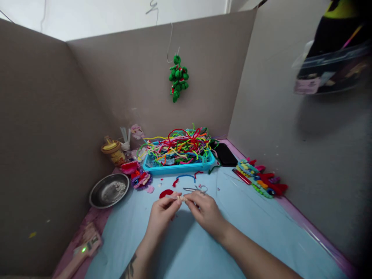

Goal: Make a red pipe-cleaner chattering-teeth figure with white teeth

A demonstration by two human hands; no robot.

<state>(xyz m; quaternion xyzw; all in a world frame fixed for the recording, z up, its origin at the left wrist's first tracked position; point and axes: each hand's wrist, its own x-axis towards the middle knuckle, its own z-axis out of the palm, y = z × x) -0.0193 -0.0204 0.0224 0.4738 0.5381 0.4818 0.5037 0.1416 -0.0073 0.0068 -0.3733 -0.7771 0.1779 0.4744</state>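
My left hand and my right hand meet over the blue table cover, thumbs and forefingers pinched. Between the fingertips is a small pale, bumpy piece, gripped from both sides; its exact kind is too small to make out. Just behind the left fingers lies a flat red piece, partly covered by that hand. A pair of scissors rests beyond the right fingers. Short red and blue chenille stems are scattered farther back.
A blue tray heaped with colourful chenille stems stands at the back, beside a black phone. At left are a metal bowl with small white bits, a lidded cup and a glue gun. Fuzzy colourful figures lie right.
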